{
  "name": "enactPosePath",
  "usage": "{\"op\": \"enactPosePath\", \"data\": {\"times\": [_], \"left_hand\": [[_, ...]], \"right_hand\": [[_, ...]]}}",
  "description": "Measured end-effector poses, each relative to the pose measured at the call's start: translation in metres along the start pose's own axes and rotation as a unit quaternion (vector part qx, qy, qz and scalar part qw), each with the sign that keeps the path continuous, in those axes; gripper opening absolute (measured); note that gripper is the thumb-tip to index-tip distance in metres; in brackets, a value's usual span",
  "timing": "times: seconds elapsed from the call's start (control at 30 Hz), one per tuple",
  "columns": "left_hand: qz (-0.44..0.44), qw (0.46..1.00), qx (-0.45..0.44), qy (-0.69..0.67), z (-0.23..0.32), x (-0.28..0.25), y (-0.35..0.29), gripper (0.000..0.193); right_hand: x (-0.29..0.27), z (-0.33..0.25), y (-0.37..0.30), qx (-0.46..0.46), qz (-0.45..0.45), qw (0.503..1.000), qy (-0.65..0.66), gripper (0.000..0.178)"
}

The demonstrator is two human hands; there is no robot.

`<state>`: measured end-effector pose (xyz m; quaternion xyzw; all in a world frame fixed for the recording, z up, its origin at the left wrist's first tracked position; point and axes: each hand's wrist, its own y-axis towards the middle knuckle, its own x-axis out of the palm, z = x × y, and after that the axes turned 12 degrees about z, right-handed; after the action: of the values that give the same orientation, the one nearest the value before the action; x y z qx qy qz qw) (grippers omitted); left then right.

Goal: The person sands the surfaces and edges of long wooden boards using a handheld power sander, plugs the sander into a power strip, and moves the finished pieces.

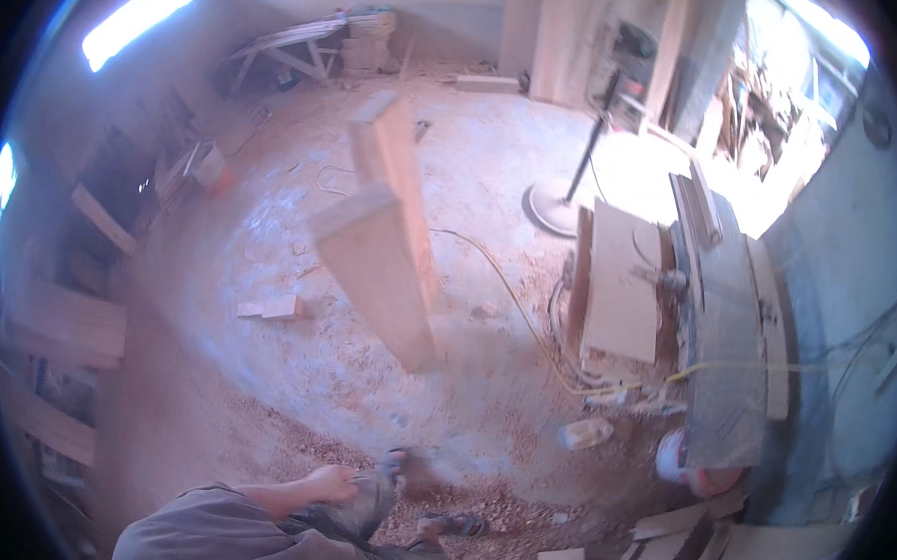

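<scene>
My left hand (333, 483) rests on my trouser leg (364, 507) near the knee, below a grey sleeve. Its fingers are blurred and partly hidden, so their closure does not show. My right hand is out of the picture. In front of me two thick pale wooden boards stand on edge on the dusty floor: a nearer board (379, 267) and a farther board (389, 157). Neither is touched by my hand. Left of them lie small wood blocks (279, 308). My sandalled feet (448, 524) are among wood shavings.
A yellow cable (504, 277) crosses the floor to a bench (726, 342) on the right. Near it are a flat board (620, 288), a plastic bottle (585, 433), a bucket (673, 456) and a round stand base (550, 210). Planks (66, 323) line the left.
</scene>
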<state>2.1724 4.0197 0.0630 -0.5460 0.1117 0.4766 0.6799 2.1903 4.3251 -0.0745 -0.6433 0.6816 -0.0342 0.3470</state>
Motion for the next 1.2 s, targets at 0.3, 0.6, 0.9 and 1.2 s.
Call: {"op": "enactPosePath", "data": {"times": [0.3, 0.6, 0.9, 1.2], "left_hand": [[0.045, 0.989, -0.13, -0.059, -0.258, -0.08, -0.067, 0.042], [0.288, 0.912, -0.226, -0.185, -0.435, -0.24, -0.072, 0.049], [0.252, 0.914, -0.149, -0.283, -0.407, -0.357, 0.059, 0.049], [0.242, 0.816, -0.436, -0.291, -0.491, -0.434, 0.072, 0.056]], "right_hand": [[0.085, -0.117, -0.001, -0.02, -0.102, 0.97, -0.219, 0.041], [0.14, -0.164, -0.03, 0.108, -0.155, 0.894, -0.407, 0.034], [0.341, -0.475, 0.108, 0.041, -0.189, 0.976, -0.102, 0.1], [0.48, -0.61, 0.291, 0.124, -0.158, 0.979, 0.034, 0.079]]}}
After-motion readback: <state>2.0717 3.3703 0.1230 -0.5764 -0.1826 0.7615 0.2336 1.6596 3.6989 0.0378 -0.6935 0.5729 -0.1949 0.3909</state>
